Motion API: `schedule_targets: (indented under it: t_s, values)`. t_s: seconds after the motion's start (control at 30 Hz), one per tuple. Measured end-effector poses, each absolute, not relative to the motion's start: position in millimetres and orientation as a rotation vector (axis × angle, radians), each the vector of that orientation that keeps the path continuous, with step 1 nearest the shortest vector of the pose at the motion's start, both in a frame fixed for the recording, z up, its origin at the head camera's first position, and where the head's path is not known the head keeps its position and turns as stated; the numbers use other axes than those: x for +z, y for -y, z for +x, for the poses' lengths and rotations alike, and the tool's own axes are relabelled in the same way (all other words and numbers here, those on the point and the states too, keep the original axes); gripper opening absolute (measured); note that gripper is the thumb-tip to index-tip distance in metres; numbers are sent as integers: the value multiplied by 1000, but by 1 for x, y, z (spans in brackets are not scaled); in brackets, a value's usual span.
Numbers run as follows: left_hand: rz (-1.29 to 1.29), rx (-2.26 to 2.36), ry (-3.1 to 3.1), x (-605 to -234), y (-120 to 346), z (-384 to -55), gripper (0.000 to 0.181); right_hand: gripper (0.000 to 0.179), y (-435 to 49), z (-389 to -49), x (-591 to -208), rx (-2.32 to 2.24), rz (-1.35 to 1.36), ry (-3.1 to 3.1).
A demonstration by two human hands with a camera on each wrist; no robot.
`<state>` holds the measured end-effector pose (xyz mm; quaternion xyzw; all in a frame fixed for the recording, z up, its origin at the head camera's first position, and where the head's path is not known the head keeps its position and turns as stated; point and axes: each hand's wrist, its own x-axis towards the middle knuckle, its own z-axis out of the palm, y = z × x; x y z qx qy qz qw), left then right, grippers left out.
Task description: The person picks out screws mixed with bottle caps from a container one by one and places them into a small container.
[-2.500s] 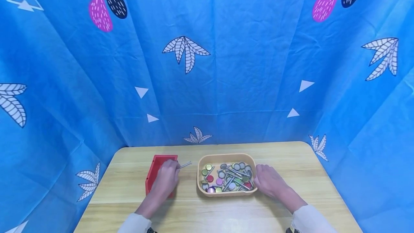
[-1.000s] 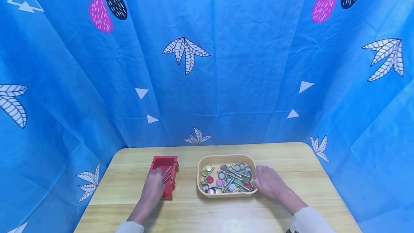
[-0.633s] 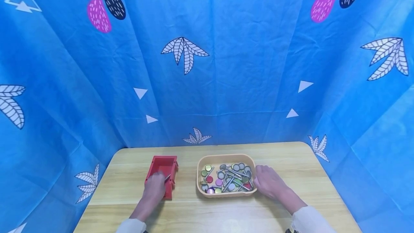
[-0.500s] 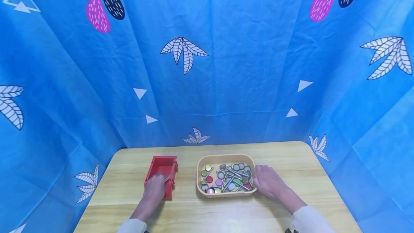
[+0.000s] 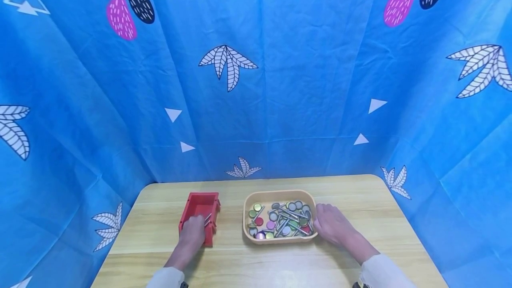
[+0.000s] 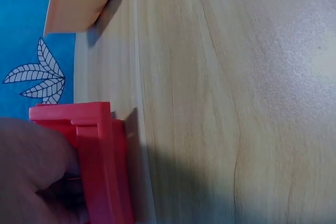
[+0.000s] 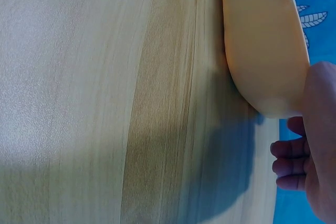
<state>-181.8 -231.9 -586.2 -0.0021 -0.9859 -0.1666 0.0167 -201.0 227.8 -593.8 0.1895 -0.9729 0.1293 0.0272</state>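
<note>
In the head view my left hand [image 5: 192,232] reaches down into a red plastic bin [image 5: 203,200]. Thin silver nail-like pieces [image 5: 207,219] show just right of its fingers; whether the fingers hold them is hidden. From the left wrist, the curled fingers [image 6: 37,150] sit behind the bin's red wall [image 6: 100,171], their tips in shadow. My right hand [image 5: 332,223] grips the right end of a beige tray [image 5: 280,241], thumb at the rim and fingers curled outside it. Coloured bottle caps [image 5: 259,222] and many long silver nail-like pieces [image 5: 294,213] lie mixed in that tray.
A light wooden table [image 5: 256,263] carries both containers, with a gap between bin and tray. Patterned blue cloth [image 5: 304,79] hangs behind the table and along both sides.
My left hand has moved from above the bin's right side, with a silver nail-like piece in its fingers, leftward and down into the bin. The right hand stays at the tray's end.
</note>
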Motion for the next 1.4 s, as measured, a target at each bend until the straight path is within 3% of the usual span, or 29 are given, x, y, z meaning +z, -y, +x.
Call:
schedule_targets:
  t_s: [0.5, 0.73, 0.87, 1.0, 1.27, 1.4]
  values:
    - [-60, -307, 3014, -568, 226, -186, 8, 9, -229, -199, -594, 366, 595, 2999]
    - [-92, -91, 2878, -552, 213, -188, 47, 9, -229, -198, -594, 350, 603, 2985]
    - [-143, -19, 2831, -543, 203, -190, 59, 9, -229, -198, -595, 354, 600, 2982]
    - [-179, -71, 2772, -536, 192, -194, 54, 10, -228, -199, -595, 359, 591, 2998]
    - [-259, -171, 2693, -530, 164, -205, 12, 9, -227, -199, -592, 366, 585, 3009]
    - [-338, -212, 2698, -530, 149, -207, 9, 10, -227, -199, -592, 367, 585, 3008]
